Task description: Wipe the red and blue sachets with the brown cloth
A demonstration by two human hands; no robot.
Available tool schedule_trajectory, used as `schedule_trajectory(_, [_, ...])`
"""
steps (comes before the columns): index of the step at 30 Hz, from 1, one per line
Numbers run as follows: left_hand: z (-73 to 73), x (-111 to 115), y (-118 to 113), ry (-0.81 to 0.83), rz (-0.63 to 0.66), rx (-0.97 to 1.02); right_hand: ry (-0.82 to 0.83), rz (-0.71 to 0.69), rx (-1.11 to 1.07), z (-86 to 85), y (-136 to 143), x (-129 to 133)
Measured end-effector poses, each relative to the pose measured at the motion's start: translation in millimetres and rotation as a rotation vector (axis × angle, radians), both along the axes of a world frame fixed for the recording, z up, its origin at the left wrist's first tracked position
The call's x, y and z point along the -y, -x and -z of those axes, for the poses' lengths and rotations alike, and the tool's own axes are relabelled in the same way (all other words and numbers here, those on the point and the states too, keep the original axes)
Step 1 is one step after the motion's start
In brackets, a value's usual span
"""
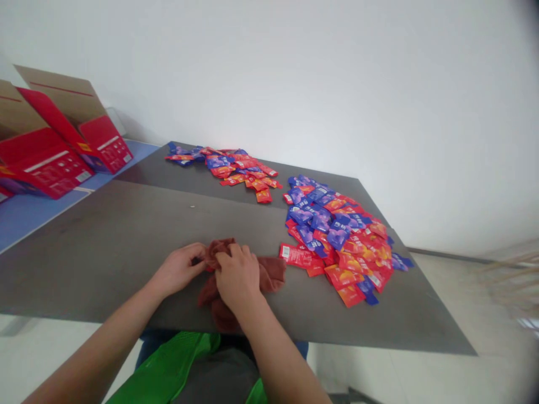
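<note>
1. Brown cloth (272,274): soft textile, matt, creased and bunched.
2. Red and purple packets (339,233): thin flexible film, apparently plastic; printed faces smooth, with a slight sheen.
3. Grey tabletop (147,224): smooth, hard, low sheen; base material cannot be determined.
4. Red cartons (50,163): cardboard; printed outer faces smooth, inner flaps (63,92) bare brown, matt.
5. Blue surface (37,210): smooth, flat, matt.
6. Wall (295,67): smooth, painted look, matt white.
7. Green garment (168,365): woven-looking fabric, matt.
8. Floor (455,286): pale, smooth, faintly reflective.
</note>
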State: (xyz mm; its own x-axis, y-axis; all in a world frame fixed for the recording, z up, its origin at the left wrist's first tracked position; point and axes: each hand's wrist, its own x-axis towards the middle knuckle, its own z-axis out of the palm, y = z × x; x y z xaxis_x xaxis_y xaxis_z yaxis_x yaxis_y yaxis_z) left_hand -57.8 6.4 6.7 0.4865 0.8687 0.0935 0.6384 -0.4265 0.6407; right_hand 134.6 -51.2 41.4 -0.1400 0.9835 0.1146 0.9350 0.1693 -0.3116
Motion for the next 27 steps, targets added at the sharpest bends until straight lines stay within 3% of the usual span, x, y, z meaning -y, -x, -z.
schedule_trajectory(2, [-0.6,1,-1,-0.011,-0.009,-0.003,0.043,0.014,0.025,5.2,-2,3])
schedule_trajectory(5, [-2.1,3,-3,-0.029,-0.026,-0.001,0.092,0.154,0.083,10.8,-26,14])
schedule_trajectory(8, [-2.6,3,-3,-0.027,-0.012,0.0,0.101,0.213,0.104,5.8,-42,18])
schedule_trajectory(12, [-1.2,1,-1,-0.006,-0.006,-0.006,0.007,0.091,0.017,-3.8,-19,8])
schedule_trajectory(16, [-1.0,0,-1,-0.006,0.006,0.003,0.029,0.052,0.027,2.0,-7,4])
schedule_trajectory(20, [-2.8,3,-2,-0.016,-0.005,0.004,0.102,0.215,0.102,9.5,-42,29])
schedule_trajectory(23, [-3.2,5,-3,-0.019,-0.012,-0.01,0.095,0.222,0.091,11.1,-66,53])
schedule_trajectory(27, [-8.1,5,-1,-0.031,0.013,-0.044,0.048,0.237,0.055,14.0,-70,74])
